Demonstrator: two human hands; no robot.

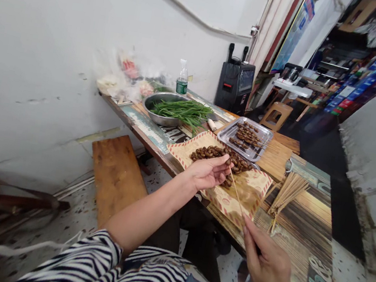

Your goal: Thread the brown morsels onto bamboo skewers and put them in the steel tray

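Over the patterned paper (190, 149), my left hand (209, 171) pinches a small brown piece at the tip of a thin wooden skewer (237, 187). The skewer's lower end is held in my right hand (262, 254), fingers closed. Brown pieces (207, 152) lie heaped on the paper, partly behind my left hand. Behind the paper, a metal tray (224, 134) holds several loaded skewers (248, 134). A bundle of bare skewers (289, 191) rests on the table to the right of the paper.
A metal bowl (161, 119) of long green vegetables (182, 109) stands at the table's back left, near plastic bags (127, 75) and a bottle (182, 80). A black speaker (235, 85) is behind the table. A wooden bench (118, 172) stands at left.
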